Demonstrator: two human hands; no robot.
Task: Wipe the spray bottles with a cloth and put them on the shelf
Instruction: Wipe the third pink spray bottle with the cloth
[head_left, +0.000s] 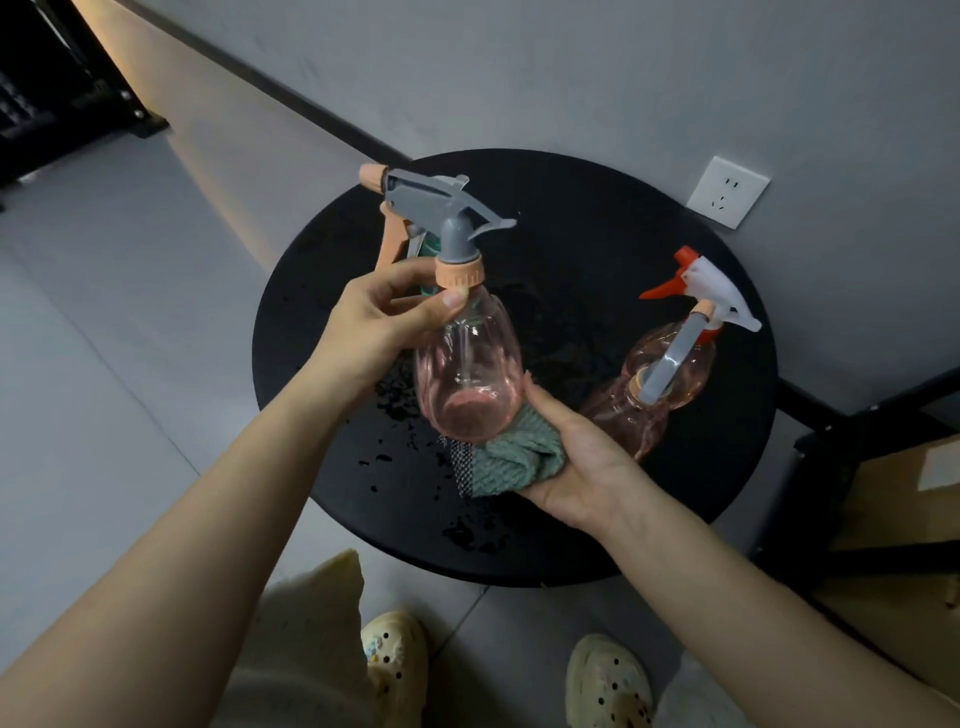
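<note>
Head view is showing your left hand (379, 317) gripping the pink spray bottle (467, 374) at its neck above the wet black round table (597, 545), while your right hand (576, 457) is curling its fingers around the green cloth (511, 460) against the bottle's base.

Round black table (597, 218) stands on pale grey tiled floor (104, 322), against a grey wall (571, 67) with dark skirting (291, 98). White wall socket (727, 192) beside it. Lighting dim.
</note>
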